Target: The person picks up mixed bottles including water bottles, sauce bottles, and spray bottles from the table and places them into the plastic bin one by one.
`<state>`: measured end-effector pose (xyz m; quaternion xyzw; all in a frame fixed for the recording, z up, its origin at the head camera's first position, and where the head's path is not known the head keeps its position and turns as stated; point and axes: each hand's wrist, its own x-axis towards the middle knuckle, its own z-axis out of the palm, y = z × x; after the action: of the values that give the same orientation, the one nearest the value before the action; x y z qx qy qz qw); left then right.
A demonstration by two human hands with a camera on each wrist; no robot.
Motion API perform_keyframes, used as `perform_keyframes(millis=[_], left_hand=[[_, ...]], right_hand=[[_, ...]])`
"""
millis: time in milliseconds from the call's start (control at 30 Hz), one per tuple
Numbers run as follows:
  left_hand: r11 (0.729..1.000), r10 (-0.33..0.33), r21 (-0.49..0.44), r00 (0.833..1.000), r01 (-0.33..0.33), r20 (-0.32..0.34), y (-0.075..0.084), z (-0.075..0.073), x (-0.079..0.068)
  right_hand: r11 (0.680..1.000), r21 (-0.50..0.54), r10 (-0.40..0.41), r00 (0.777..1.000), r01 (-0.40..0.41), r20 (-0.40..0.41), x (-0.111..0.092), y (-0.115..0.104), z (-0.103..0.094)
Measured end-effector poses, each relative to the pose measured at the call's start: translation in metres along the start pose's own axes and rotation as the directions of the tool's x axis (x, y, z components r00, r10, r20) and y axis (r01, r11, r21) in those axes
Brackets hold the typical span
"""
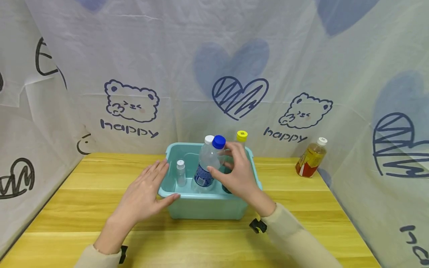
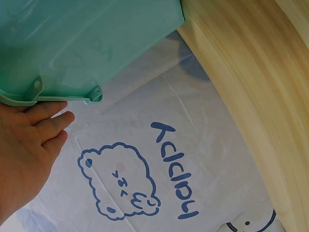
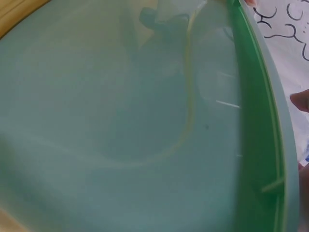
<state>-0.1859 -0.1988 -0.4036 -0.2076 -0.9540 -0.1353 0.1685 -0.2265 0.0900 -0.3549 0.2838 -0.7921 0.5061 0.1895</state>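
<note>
A teal plastic bin [image 1: 207, 208] stands on the table with several bottles in it. My right hand [image 1: 238, 173] curls round the upper part of a clear water bottle [image 1: 211, 158] with a blue cap and blue label, thumb in front and fingers at the far side. My left hand [image 1: 142, 195] rests on the bin's left rim, fingers straight; in the left wrist view those fingers [image 2: 50, 123] lie along the rim's outer edge. Inside the bin stand a small clear bottle [image 1: 181, 174] with a white cap, a white-capped bottle [image 1: 208, 140] and a yellow-capped bottle [image 1: 242, 136].
A bottle [image 1: 311, 158] of amber drink with a white cap stands on the wooden table [image 1: 134, 245] at the right. A printed cloth [image 1: 181, 74] hangs behind the table and along both sides. Part of a dark thing [image 1: 226, 189] shows under my right hand.
</note>
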Motion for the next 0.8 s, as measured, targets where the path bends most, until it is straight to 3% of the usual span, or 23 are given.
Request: perform_keyframes(millis=[233, 533, 800], left_hand=[[1.0, 0.01, 0.005, 1.0, -0.01, -0.003, 0.0, 0.0, 0.001], [1.0, 0.018, 0.004, 1.0, -0.018, -0.006, 0.0, -0.001, 0.002], [1.0, 0.021, 0.001, 1.0, -0.021, -0.003, 0.0, -0.001, 0.002]], right_hand=[[0.999, -0.035, 0.035, 0.993, -0.031, 0.111, 0.005, -0.004, 0.011], [0.992, -0.08, 0.111, 0.977, -0.098, 0.184, 0.012, -0.007, 0.023], [0.982, -0.102, 0.182, 0.947, -0.16, 0.266, 0.014, -0.006, 0.036]])
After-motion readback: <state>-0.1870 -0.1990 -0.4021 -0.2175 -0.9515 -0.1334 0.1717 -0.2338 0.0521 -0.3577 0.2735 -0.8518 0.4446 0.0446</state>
